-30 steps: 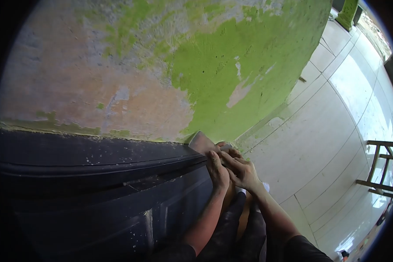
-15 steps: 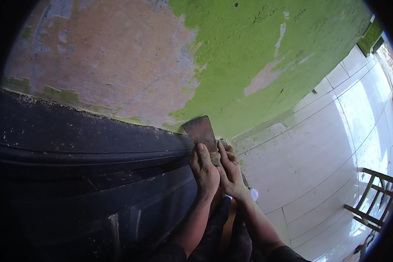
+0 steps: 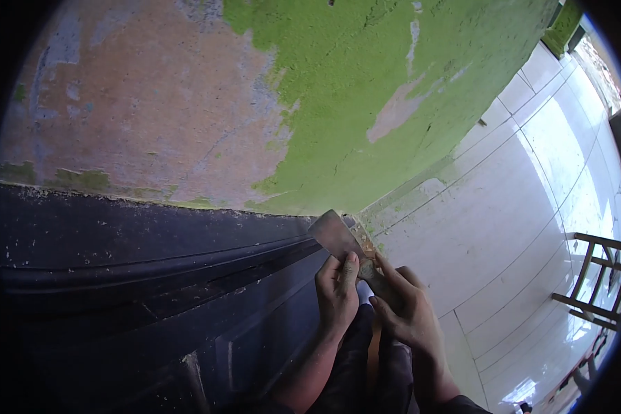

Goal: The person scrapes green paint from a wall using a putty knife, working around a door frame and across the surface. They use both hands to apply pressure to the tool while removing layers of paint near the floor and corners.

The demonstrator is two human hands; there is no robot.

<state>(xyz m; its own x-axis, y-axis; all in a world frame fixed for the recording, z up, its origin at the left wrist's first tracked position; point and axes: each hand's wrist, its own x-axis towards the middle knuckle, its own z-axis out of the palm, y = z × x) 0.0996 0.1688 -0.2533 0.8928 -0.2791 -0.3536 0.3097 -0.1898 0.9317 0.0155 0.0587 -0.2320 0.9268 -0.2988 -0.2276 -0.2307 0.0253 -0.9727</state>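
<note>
A paint scraper (image 3: 336,235) with a broad, worn metal blade is in both hands, its blade tilted up to the left over the corner where the wall meets the dark door frame. My left hand (image 3: 337,295) is closed on the base of the blade, thumb on top. Farther back, my right hand (image 3: 411,310) wraps round the scraper's handle (image 3: 381,284), fingers along its right side. Beyond the blade, the wall (image 3: 338,124) has green paint on the right and bare pinkish plaster (image 3: 159,117) on the left, with a ragged edge between them.
The dark frame (image 3: 152,221) and panelled door (image 3: 269,324) run along the left, speckled with paint flecks. Pale floor tiles (image 3: 483,228) cover the right, with green flakes near the wall. A wooden rack-like piece (image 3: 597,283) stands at the far right. My legs (image 3: 392,359) are below.
The scraper and both hands have moved down and right in view, the blade tilting further left. My right hand has shifted back along the handle, away from my left. The view has shifted slightly.
</note>
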